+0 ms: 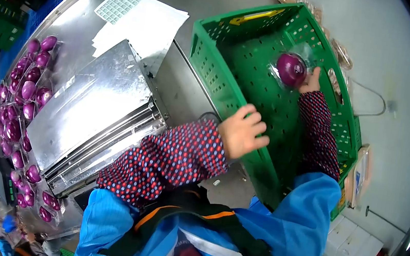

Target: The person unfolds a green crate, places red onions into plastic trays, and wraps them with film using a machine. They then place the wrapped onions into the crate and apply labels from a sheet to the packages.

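A red onion in clear plastic wrap [291,70] is inside the deep green crate [221,81]. My right hand [311,82] reaches into this crate and grips the wrapped onion at its near right side; the thumb points up and the other fingers are partly hidden behind it. Curled over the crate's left rim is my left hand [243,133], with its fingertips on the inner side. Patterned sleeve covers run up both forearms.
Left of the crate stands a metal wrapping machine [98,109] on a steel table. White paper sheets [148,25] and a label sheet [118,5] lie behind it. Many wrapped purple onions [29,89] are heaped at left. Other people work at the lower left.
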`<state>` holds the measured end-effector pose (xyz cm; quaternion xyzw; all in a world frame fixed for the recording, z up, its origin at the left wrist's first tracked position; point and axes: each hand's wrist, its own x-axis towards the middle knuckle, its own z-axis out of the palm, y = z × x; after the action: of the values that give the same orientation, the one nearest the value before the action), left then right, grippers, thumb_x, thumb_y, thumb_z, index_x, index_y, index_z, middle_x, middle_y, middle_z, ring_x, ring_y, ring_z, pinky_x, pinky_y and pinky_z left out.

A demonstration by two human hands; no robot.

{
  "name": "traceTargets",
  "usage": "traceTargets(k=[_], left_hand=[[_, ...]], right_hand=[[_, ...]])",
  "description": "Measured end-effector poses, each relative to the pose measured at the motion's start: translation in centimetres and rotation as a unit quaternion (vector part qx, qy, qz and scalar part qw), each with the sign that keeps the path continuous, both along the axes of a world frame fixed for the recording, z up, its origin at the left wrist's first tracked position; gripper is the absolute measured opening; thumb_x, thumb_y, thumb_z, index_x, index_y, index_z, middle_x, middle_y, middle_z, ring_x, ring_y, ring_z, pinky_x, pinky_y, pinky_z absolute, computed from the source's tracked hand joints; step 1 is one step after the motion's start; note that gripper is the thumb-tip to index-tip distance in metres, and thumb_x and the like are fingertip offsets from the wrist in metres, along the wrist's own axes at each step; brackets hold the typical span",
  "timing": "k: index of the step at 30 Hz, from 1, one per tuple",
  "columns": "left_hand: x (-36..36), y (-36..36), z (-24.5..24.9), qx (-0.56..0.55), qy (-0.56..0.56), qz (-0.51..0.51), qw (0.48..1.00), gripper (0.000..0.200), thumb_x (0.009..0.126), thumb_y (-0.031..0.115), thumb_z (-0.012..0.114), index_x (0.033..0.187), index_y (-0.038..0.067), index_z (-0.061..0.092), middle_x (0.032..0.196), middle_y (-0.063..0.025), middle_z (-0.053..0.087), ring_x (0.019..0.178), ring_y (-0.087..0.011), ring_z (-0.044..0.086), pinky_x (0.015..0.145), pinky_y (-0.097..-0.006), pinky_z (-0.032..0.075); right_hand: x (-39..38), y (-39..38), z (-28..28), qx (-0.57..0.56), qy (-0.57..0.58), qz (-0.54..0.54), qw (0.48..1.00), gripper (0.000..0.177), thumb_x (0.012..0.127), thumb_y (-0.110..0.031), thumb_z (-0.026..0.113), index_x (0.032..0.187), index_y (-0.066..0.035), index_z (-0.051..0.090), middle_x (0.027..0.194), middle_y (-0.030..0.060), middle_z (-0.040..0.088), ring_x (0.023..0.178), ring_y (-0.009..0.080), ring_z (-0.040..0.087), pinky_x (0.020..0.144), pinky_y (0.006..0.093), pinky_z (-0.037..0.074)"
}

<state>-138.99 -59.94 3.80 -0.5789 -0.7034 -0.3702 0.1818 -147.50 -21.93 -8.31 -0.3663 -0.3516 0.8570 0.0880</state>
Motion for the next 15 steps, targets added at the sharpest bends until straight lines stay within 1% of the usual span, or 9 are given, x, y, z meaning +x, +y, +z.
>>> traceTargets(k=[1, 3, 5, 6, 10, 12, 13, 14, 15], left_hand=[[0.3, -0.2, 0.2, -0.005, -0.009, -0.006, 1.000, 0.014, 0.063, 0.015, 0.052, 0.076, 0.013, 0.057, 0.072, -0.0033, 0.046, 0.080, -0.0212, 0.047, 0.086, -0.0398, 0.034], [0.6, 0.0, -0.5, -0.022, -0.039, -0.008, 0.999, 0.017, 0.063, 0.015, 0.053, 0.079, 0.013, 0.057, 0.075, -0.0033, 0.046, 0.080, -0.0204, 0.046, 0.086, -0.0371, 0.035], [0.6, -0.3, -0.4, 0.008, -0.037, 0.010, 0.999, 0.018, 0.063, 0.015, 0.053, 0.080, 0.013, 0.056, 0.074, -0.0030, 0.045, 0.079, -0.0197, 0.046, 0.085, -0.0349, 0.035], [0.3, -0.4, -0.5, 0.005, -0.038, 0.004, 0.999, 0.017, 0.062, 0.015, 0.053, 0.080, 0.013, 0.055, 0.074, -0.0027, 0.044, 0.079, -0.0192, 0.046, 0.084, -0.0340, 0.035], [0.2, -0.5, -1.2, 0.043, -0.036, -0.018, 0.998, 0.013, 0.063, 0.018, 0.051, 0.076, 0.015, 0.054, 0.072, -0.0028, 0.044, 0.076, -0.0193, 0.045, 0.083, -0.0341, 0.034], [0.8, 0.3, -2.7, 0.015, -0.041, -0.017, 0.999, 0.014, 0.063, 0.021, 0.052, 0.075, 0.015, 0.057, 0.072, -0.0029, 0.045, 0.078, -0.0202, 0.047, 0.080, -0.0339, 0.036], [1.2, 0.2, -3.0, 0.004, -0.068, -0.012, 0.998, 0.014, 0.065, 0.022, 0.052, 0.076, 0.016, 0.058, 0.075, -0.0046, 0.049, 0.083, -0.0225, 0.048, 0.084, -0.0382, 0.036], [1.6, -0.1, -3.1, 0.067, -0.013, 0.034, 0.997, 0.016, 0.067, 0.022, 0.051, 0.081, 0.018, 0.058, 0.083, -0.0072, 0.052, 0.091, -0.0257, 0.048, 0.091, -0.0445, 0.033], [2.8, -2.4, -0.6, 0.110, -0.054, 0.073, 0.990, 0.020, 0.071, 0.020, 0.048, 0.090, 0.019, 0.055, 0.091, -0.0085, 0.052, 0.100, -0.0274, 0.047, 0.096, -0.0499, 0.028]], right_hand=[[-2.4, -0.1, -1.1, 0.021, -0.032, 0.002, 0.999, 0.073, 0.081, -0.061, 0.034, 0.118, 0.003, 0.040, 0.119, 0.0162, 0.047, 0.106, 0.0280, 0.047, 0.092, 0.0482, 0.036], [-6.2, -4.5, -0.2, 0.084, -0.139, -0.123, 0.979, 0.077, 0.082, -0.061, 0.032, 0.122, 0.005, 0.035, 0.121, 0.0165, 0.045, 0.106, 0.0283, 0.047, 0.087, 0.0458, 0.041], [-10.3, -5.7, -3.8, 0.108, -0.078, -0.176, 0.975, 0.077, 0.082, -0.059, 0.034, 0.126, 0.004, 0.028, 0.118, 0.0164, 0.046, 0.103, 0.0279, 0.048, 0.083, 0.0432, 0.044], [-10.2, -8.7, -0.4, 0.123, -0.182, -0.153, 0.963, 0.072, 0.084, -0.051, 0.042, 0.127, 0.004, 0.027, 0.115, 0.0164, 0.047, 0.099, 0.0274, 0.050, 0.082, 0.0415, 0.045], [-11.7, -9.8, -2.1, 0.111, -0.091, -0.025, 0.989, 0.056, 0.084, -0.046, 0.042, 0.112, 0.000, 0.031, 0.100, 0.0130, 0.046, 0.084, 0.0238, 0.047, 0.071, 0.0378, 0.042], [-10.5, -8.8, -3.2, 0.096, -0.040, 0.075, 0.992, 0.048, 0.084, -0.044, 0.043, 0.105, -0.002, 0.034, 0.092, 0.0113, 0.045, 0.077, 0.0221, 0.045, 0.065, 0.0360, 0.041], [-9.9, -8.7, -3.5, 0.084, -0.020, 0.127, 0.988, 0.044, 0.084, -0.042, 0.043, 0.102, -0.003, 0.035, 0.089, 0.0104, 0.045, 0.073, 0.0212, 0.044, 0.062, 0.0351, 0.040], [-9.3, -8.6, -3.6, 0.069, -0.007, 0.176, 0.982, 0.040, 0.084, -0.041, 0.043, 0.098, -0.004, 0.036, 0.085, 0.0095, 0.045, 0.069, 0.0203, 0.043, 0.059, 0.0341, 0.040], [-9.3, -8.7, -3.5, 0.056, -0.002, 0.219, 0.974, 0.037, 0.084, -0.040, 0.043, 0.094, -0.005, 0.037, 0.081, 0.0087, 0.044, 0.065, 0.0195, 0.043, 0.057, 0.0332, 0.039]])
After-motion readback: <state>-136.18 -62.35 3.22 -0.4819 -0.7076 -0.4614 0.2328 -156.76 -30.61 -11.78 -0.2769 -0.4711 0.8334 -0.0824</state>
